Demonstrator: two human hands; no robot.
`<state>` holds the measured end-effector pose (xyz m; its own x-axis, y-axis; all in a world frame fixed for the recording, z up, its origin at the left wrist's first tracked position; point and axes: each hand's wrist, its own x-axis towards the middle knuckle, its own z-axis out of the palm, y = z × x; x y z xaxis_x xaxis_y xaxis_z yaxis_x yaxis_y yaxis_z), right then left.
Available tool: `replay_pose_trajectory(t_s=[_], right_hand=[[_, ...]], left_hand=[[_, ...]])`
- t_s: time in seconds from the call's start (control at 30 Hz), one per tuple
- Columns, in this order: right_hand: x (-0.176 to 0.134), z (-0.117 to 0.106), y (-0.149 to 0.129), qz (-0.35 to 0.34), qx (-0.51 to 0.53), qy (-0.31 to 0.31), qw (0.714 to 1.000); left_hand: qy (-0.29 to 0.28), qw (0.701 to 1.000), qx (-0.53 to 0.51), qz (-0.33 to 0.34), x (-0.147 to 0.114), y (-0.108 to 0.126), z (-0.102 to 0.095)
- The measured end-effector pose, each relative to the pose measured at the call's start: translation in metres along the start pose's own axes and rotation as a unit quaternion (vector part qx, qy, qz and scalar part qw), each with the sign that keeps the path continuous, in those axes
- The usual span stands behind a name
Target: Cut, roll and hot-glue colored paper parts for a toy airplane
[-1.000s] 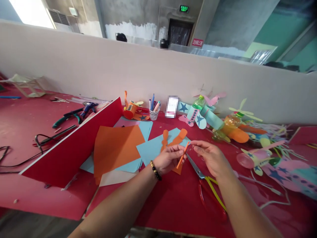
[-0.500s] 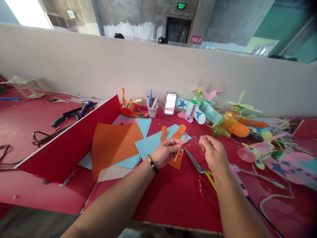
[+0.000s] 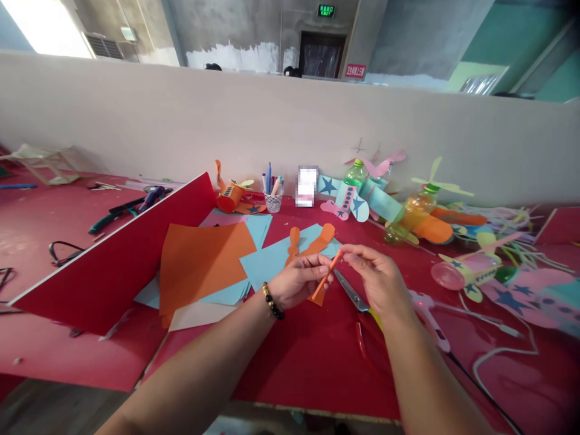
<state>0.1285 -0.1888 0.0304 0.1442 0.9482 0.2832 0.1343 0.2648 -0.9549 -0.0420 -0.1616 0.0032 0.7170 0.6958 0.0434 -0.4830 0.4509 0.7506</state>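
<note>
A thin orange stick (image 3: 321,285), which looks like tightly rolled paper, slants up between my hands above the table. My left hand (image 3: 296,281), wearing a bead bracelet at the wrist, pinches it around the middle. At the stick's upper end are the closed thumb and fingers of my right hand (image 3: 380,275). Below my hands lie scissors (image 3: 351,290) with red and yellow handles, partly hidden by my right forearm. Orange paddle-shaped cutouts (image 3: 322,238) rest on a light blue sheet (image 3: 260,266), just beyond my left hand.
Orange paper (image 3: 203,260) tops a stack left of my hands, beside a red divider (image 3: 136,254). A pen cup (image 3: 273,202) and decorated bottle planes (image 3: 421,211) stand toward the back. At right lies a glue gun (image 3: 430,320) with a cord.
My right hand has moved left to the stick's upper end; before, it was held apart from it. The left hand still holds the stick. The view has shifted slightly.
</note>
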Motion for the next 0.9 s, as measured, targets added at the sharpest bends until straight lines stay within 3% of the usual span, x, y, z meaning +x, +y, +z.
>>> replay_pose_trajectory(t_s=[0.1,0.23,0.37,0.47,0.53,0.67,0.9], right_hand=[[0.000,0.002,0.004,0.026,0.073,-0.026,0.997],[-0.002,0.002,0.004,0.033,0.079,-0.031,0.996],[-0.001,0.002,0.002,-0.008,0.020,0.044,0.999],[0.001,0.001,0.004,-0.032,0.031,0.105,0.993],[0.002,0.000,0.006,-0.034,0.042,0.113,0.992],[0.000,0.000,0.008,-0.023,0.005,0.070,0.997],[-0.008,0.008,0.003,0.029,-0.039,-0.064,0.997]], left_hand=[[-0.009,1.000,0.013,-0.014,0.000,-0.003,0.002],[-0.018,0.999,0.026,-0.028,0.000,-0.004,0.003],[-0.019,0.999,0.031,-0.034,-0.001,-0.005,0.003],[-0.017,0.999,0.023,-0.029,-0.001,-0.006,0.003],[-0.012,1.000,0.009,-0.021,-0.001,-0.006,0.002],[0.007,1.000,-0.020,0.004,0.001,-0.004,0.001],[0.076,0.993,-0.048,0.081,0.003,0.006,-0.004]])
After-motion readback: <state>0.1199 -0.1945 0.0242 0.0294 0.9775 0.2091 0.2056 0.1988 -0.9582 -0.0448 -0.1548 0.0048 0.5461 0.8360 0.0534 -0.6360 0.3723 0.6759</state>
